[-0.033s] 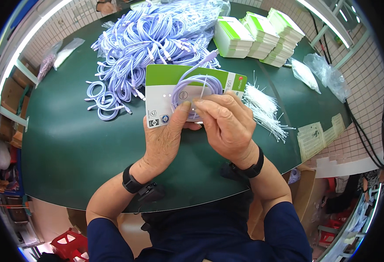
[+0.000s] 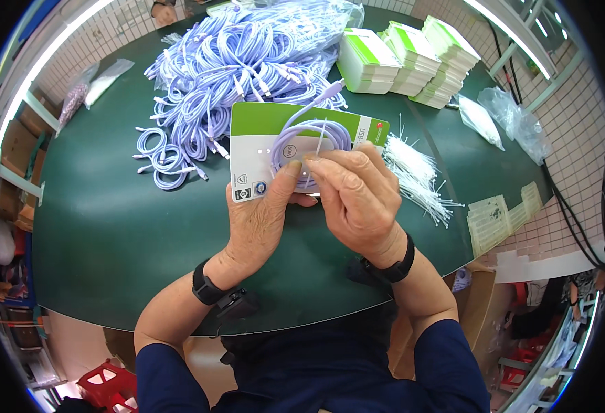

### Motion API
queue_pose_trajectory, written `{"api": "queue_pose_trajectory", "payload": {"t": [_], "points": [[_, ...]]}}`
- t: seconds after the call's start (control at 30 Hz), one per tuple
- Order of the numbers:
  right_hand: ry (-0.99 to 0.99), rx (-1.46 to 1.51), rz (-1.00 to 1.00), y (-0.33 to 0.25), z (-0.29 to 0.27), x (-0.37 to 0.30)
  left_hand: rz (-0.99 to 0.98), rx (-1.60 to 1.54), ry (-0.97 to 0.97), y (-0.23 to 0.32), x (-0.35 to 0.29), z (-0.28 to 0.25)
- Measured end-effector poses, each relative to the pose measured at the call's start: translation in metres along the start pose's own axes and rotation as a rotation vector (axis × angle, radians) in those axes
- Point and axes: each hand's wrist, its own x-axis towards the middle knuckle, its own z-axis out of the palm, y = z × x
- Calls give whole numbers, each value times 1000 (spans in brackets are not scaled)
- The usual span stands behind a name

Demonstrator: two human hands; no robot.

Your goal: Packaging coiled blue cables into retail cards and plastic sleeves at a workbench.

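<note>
The coiled lilac connector cable lies flat against the front of a green-and-white packaging card, right of the card's middle, with its straight connector end sticking out past the card's far edge. A white cable tie crosses the coil over the card's face. The left hand grips the card at its near edge, thumb pressed on the front over the coil's left part and other fingers mostly hidden behind. The right hand is bent in at the card's near right part, thumb and forefinger pinched on the cable tie; the exact contact is covered by the fingertips.

Beyond the card, to its left, a large heap of lilac cables spreads out, part of it under clear plastic. A few smaller coiled cables lie left of the card. Beyond the card to its right stand stacks of green-and-white cards. Just right of the card, loose white cable ties fan out on the dark green table. Farther right of the card are a white packet, a crumpled clear plastic bag and, nearer the person, a printed paper sheet. Black wrist straps circle both wrists, nearer the person than the card.
</note>
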Motion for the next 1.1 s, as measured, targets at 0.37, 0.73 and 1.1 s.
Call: {"api": "queue_pose_trajectory", "payload": {"t": [0.37,0.73,1.1], "points": [[-131,-60,-134,-5,-17,2,-9,-52,-13,8,3,-1],[-144,-24,-199,-6,-26,-1,40,-113,9,22,3,3],[-97,-25,-167,-6,-23,-1,51,-85,-1,18,2,3]]}}
